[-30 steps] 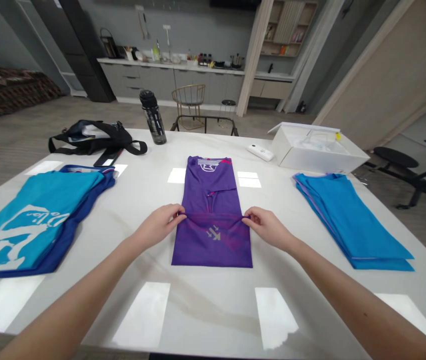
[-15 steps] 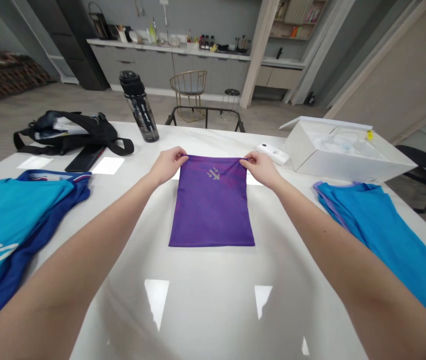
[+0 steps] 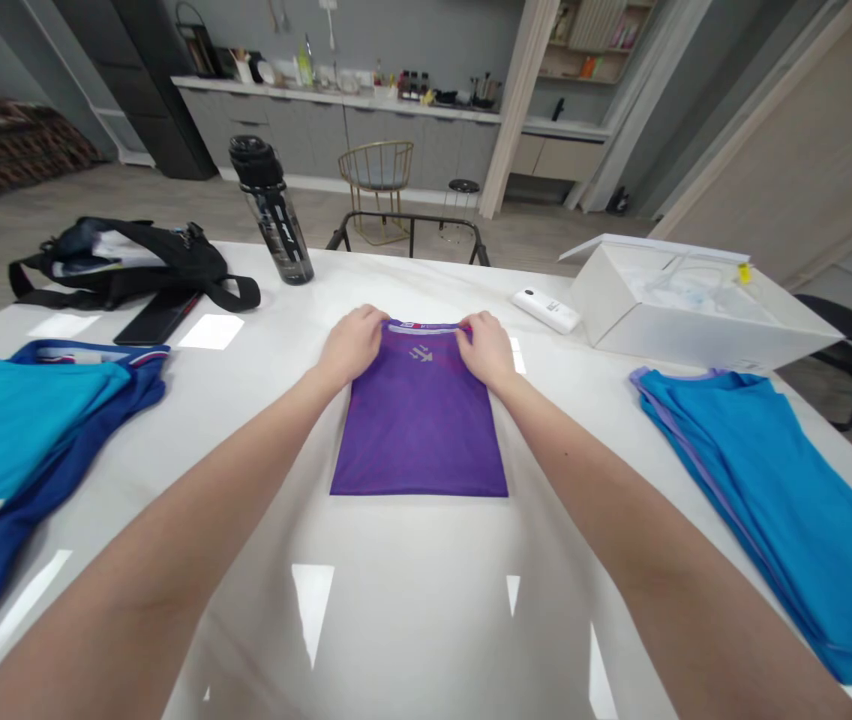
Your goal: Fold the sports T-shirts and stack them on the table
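A purple shirt [image 3: 420, 430], folded into a near rectangle, lies on the white table [image 3: 411, 600] in front of me. Its neckline, with a pale inner band and a small label, shows along the far edge above a grey arrow-like print. My left hand [image 3: 355, 345] pinches the far left corner by the neckline. At the far right corner, my right hand [image 3: 487, 350] has its fingers closed on the fabric. Both thumbs are partly hidden.
Turquoise and navy shirts [image 3: 28, 410] lie at the left, blue folded clothing [image 3: 756, 470] at the right. Along the back are a black bag [image 3: 141, 260], a phone [image 3: 156, 318], a bottle [image 3: 272, 210], a white device [image 3: 546, 310] and an open white box [image 3: 696, 325].
My hands have moved inward, closer together, along the shirt's far edge. The neckline with its label has come into view there. The shirt's near edge stays about where it was.
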{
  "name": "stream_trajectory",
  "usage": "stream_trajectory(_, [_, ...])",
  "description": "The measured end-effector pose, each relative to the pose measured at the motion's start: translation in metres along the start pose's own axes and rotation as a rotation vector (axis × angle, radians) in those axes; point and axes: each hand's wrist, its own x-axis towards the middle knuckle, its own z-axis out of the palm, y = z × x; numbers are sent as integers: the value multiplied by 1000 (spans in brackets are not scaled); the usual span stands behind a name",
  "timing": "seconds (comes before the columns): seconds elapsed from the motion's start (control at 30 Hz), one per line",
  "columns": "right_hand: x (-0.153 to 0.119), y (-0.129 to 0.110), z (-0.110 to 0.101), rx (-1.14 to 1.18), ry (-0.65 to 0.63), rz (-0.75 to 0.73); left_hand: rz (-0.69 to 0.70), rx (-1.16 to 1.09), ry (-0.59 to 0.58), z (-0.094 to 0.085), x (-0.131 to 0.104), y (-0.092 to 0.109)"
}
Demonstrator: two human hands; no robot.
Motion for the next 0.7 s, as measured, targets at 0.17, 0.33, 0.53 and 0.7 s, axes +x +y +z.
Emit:
stream_trajectory(0.17, [-16, -39, 21, -10, -215, -127, 66, 68, -281, 28, -6, 38])
stream_trajectory(0.33, [-11, -18, 30, -77, -342, 35, -159, 134, -366, 38, -7, 21])
stream_trajectory(0.53, [-2, 3, 15, -112, -349, 191, -219, 145, -207, 21, -1, 10])
stream_trajectory(0.7, [-15, -30, 27, -73, -291, -16, -10, 50, -336, 30, -9, 45])
